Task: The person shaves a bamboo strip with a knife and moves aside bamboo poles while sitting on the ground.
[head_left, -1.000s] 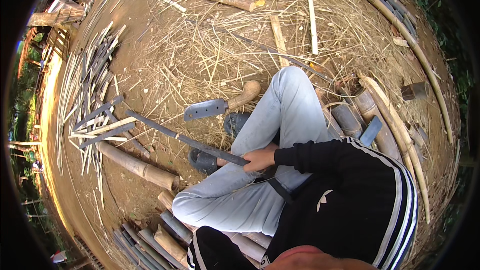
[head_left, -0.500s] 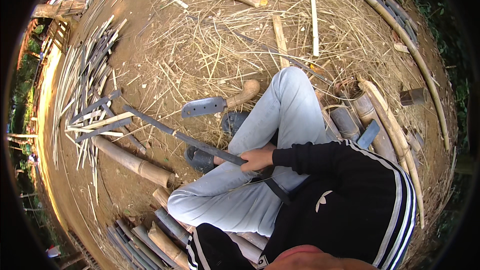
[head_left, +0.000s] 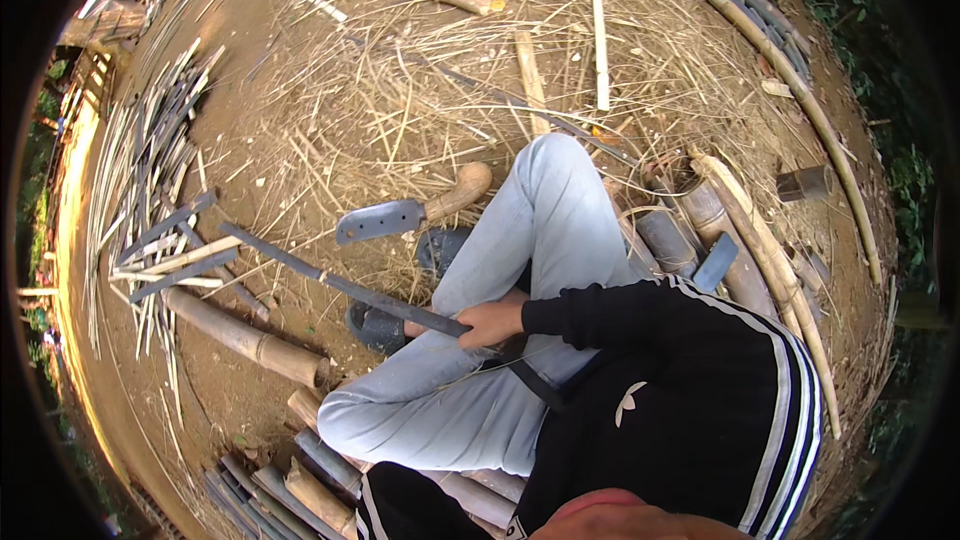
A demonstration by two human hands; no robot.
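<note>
My right hand (head_left: 490,324) is closed around a long, dark bamboo strip (head_left: 390,304) over my crossed legs. The strip slants away to the far left, with a pale node partway along it. Behind the hand a dark flat length (head_left: 535,380) lies across my lap; whether it is the same strip I cannot tell. Of my left arm only the black sleeve (head_left: 410,502) shows at the lower edge, its hand out of sight. Beyond my feet a broad-bladed chopping knife (head_left: 381,222) with a curved wooden handle lies on the ground.
Split bamboo strips (head_left: 150,180) are heaped at left, near a thick bamboo pole (head_left: 245,338). Shavings (head_left: 400,90) litter the ground ahead. Bamboo sections (head_left: 665,242) and a blue-grey flat piece (head_left: 716,262) lie at my right; more bamboo lengths (head_left: 320,496) sit at lower left.
The whole scene has shifted slightly left in the picture as the view turned. My right hand keeps its hold on the bamboo strip, with little other movement.
</note>
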